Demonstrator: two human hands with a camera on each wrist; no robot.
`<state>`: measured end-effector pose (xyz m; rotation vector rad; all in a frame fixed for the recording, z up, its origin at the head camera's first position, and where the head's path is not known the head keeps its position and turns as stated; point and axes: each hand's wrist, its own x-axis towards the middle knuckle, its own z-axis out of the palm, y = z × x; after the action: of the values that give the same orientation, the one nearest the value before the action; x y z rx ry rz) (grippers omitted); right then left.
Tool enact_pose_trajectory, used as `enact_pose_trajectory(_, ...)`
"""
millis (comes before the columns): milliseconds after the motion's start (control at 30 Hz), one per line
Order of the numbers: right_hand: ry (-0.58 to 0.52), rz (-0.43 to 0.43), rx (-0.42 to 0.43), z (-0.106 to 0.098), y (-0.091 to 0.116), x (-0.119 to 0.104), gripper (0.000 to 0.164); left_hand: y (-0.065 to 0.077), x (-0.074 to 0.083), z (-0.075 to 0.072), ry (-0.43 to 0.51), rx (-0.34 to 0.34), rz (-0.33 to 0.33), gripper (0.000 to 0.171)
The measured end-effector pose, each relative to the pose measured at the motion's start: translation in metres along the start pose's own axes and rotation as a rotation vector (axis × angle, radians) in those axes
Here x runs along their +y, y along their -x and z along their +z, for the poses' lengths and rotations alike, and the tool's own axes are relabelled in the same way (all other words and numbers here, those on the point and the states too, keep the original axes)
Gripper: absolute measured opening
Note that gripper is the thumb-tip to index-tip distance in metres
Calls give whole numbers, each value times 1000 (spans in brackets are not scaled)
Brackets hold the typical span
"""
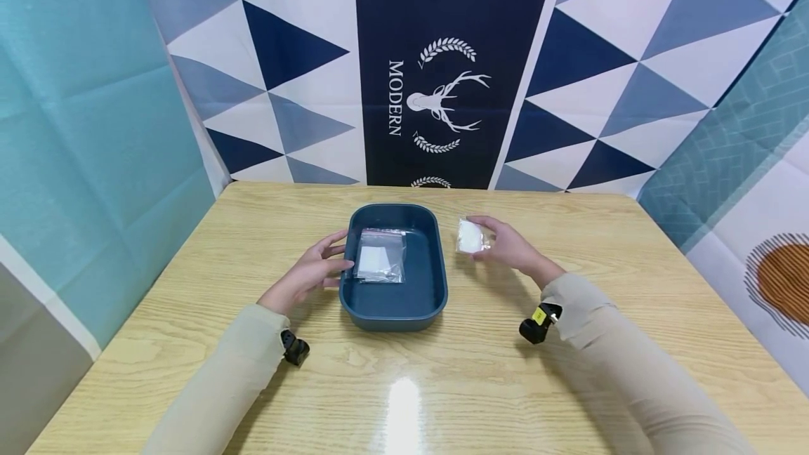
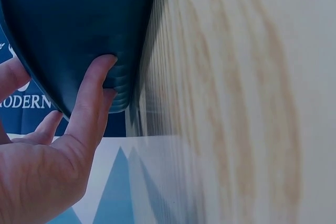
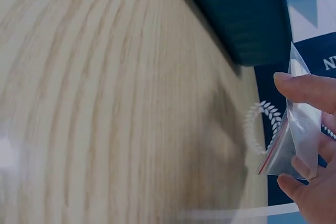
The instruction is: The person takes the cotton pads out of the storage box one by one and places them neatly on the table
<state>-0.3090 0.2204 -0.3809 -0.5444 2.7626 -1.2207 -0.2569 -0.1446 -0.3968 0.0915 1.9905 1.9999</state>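
Bags come first: you can count two small clear ones from the head view. One bag [image 1: 380,256] lies flat in the blue tray [image 1: 393,304], with a white square inside it. The other bag [image 1: 471,237] is up in your right hand [image 1: 510,247], just to the right of the tray and above the table [image 1: 569,385]. Your right fingers and thumb curl round its edges and pinch it. Your left hand [image 1: 307,274] is at the left side of the tray. Its fingers are fairly straight and a little apart, and the tips touch the tray's rim near the bag inside. There is one tray and one wooden table. Both your sleeves are beige, and a small black camera sits at each wrist. Behind the table hangs a cloth with blue and white triangles and a deer picture.

From the left wrist, you see your left hand [image 2: 47,166] open, palm up. One fingertip [image 2: 102,64] presses on the tray's outer wall [image 2: 79,24]. The table [image 2: 236,103] fills the right side. No bag shows here; the wall hides the inside of the tray.

From the right wrist, your right hand [image 3: 310,145] holds the one bag [image 3: 296,129] up on its edge, with a finger on top and fingers below. The bag has a red strip along its edge. One corner of the tray [image 3: 241,14] sits near it, apart from it.
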Motion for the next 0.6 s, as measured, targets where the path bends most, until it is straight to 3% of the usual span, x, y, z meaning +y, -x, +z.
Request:
enact_pose_trajectory(367, 94, 35, -93, 11, -5, 8, 77, 0, 1, -1, -4, 1, 1, 69)
enact_pose_trajectory(600, 88, -13, -183, 16, -1, 12, 77, -1, 0, 0, -2, 4, -4, 69)
